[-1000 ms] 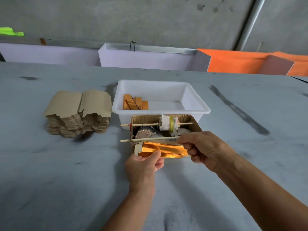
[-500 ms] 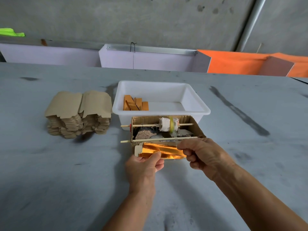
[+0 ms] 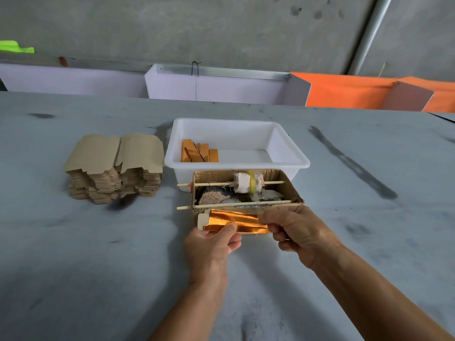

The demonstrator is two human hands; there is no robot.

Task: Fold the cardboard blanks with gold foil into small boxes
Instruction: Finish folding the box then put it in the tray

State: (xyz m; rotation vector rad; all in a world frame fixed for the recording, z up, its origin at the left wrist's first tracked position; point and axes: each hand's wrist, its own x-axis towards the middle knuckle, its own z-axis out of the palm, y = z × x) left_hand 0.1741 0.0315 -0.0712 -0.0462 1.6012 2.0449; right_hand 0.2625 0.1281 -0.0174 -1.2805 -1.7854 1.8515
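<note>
Two hands grip one gold-foil blank [image 3: 236, 223] just in front of me: my left hand [image 3: 211, 244] pinches its near edge, thumb on the foil; my right hand [image 3: 299, 232] curls round its right end. At twelve o'clock, touching it, sits a cardboard box [image 3: 246, 190], then a white tub [image 3: 236, 146]. At ten o'clock, the stack of blanks [image 3: 115, 168].
</note>
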